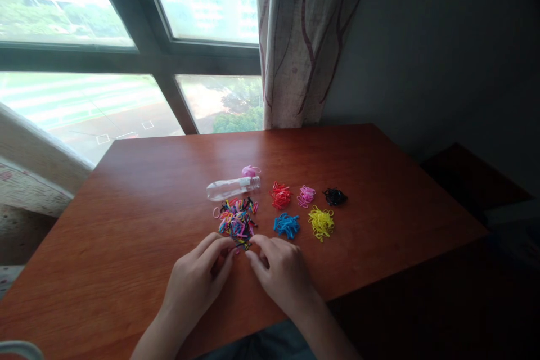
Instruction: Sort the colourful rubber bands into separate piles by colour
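Note:
A mixed heap of small coloured rubber bands (236, 218) lies on the wooden table (139, 208). My left hand (196, 278) and my right hand (280, 270) rest side by side at the heap's near edge, fingertips curled together and pinching at bands there. What each pinch holds is too small to make out. To the right lie sorted little piles: red (280, 195), pink (306, 196), black (334, 197), blue (287, 225) and yellow (321, 222). A clear plastic bottle (232, 187) lies on its side behind the heap, with a pink cap (250, 170) beside its mouth.
A large window (126, 39) and a patterned curtain (304, 39) stand behind the table. A dark wall is at the right, with a low dark piece of furniture (472, 180) beside the table's right edge. A pale rim (17, 349) shows at the bottom left corner.

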